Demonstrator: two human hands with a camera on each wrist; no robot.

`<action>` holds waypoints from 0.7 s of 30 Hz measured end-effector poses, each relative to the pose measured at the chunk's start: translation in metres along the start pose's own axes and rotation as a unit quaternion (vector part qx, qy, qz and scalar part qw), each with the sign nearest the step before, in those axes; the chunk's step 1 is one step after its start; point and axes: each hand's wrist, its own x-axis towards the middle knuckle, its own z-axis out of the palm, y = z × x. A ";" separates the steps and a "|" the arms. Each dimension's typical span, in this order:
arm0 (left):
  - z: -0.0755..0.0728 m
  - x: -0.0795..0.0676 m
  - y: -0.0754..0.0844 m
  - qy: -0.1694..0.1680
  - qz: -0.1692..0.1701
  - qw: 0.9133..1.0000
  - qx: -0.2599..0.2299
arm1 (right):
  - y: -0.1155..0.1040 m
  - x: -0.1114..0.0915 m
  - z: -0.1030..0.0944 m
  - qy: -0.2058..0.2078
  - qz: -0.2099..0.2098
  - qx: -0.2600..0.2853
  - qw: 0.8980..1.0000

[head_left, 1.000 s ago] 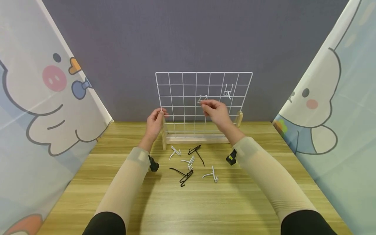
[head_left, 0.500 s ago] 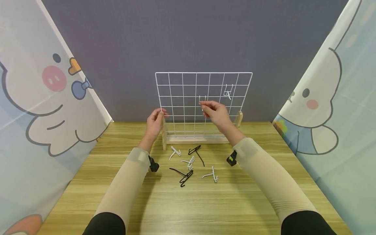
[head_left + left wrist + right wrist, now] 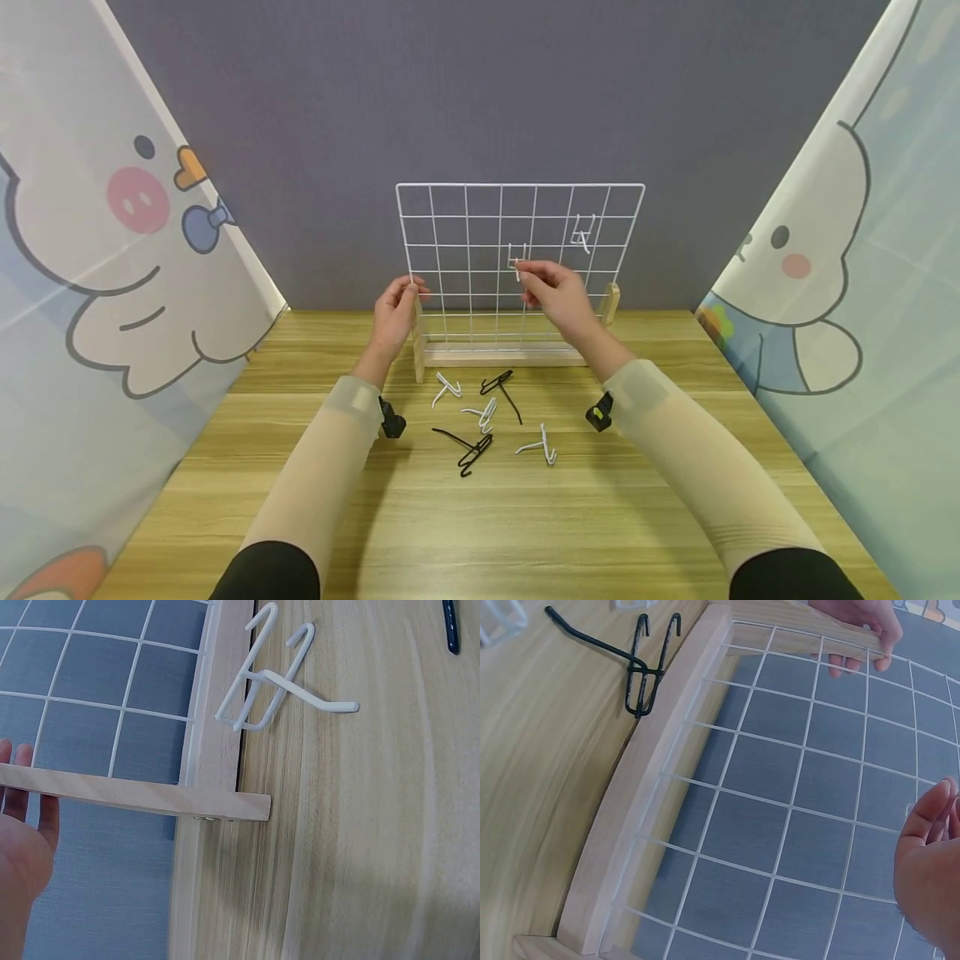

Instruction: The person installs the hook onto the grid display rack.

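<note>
A white wire grid panel (image 3: 483, 283) stands upright in a wooden base (image 3: 506, 358). My left hand (image 3: 396, 310) holds the left wooden post, thumb in front and fingers behind; the left wrist view shows the fingers (image 3: 22, 756) past the post (image 3: 112, 787). At the middle of the grid, a white wire hook (image 3: 516, 254) hangs by its two bent ends from a horizontal bar. My right hand (image 3: 558, 298) pinches at its front prong with thumb and index finger. Much of that hand is cut off in the right wrist view. Another white hook (image 3: 582, 235) hangs at the upper right.
Several loose hooks lie on the wooden table (image 3: 480, 533) in front of the rack, among them a black one (image 3: 476, 454), another black one (image 3: 501, 387) and a white one (image 3: 543, 446). A grey wall (image 3: 517, 92) stands close behind, with printed cloth on both sides.
The middle hook's upper ends have straightened up against the grid bar. My right hand has shifted slightly right and down, uncovering more of the hook. My left hand stays put.
</note>
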 end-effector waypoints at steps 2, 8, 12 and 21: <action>0.000 0.000 -0.001 0.001 0.002 1.000 -0.004 | 0.001 -0.004 -0.002 -0.002 0.001 -0.003 1.000; 0.001 0.000 0.001 0.000 0.002 1.000 -0.008 | 0.009 -0.020 -0.010 -0.021 0.014 -0.006 1.000; 0.002 0.001 0.001 0.001 -0.002 1.000 -0.006 | 0.022 -0.033 -0.017 -0.034 0.030 -0.018 0.999; 0.000 0.001 0.000 -0.003 -0.004 1.000 0.008 | 0.060 -0.069 -0.031 -0.099 0.074 -0.043 0.991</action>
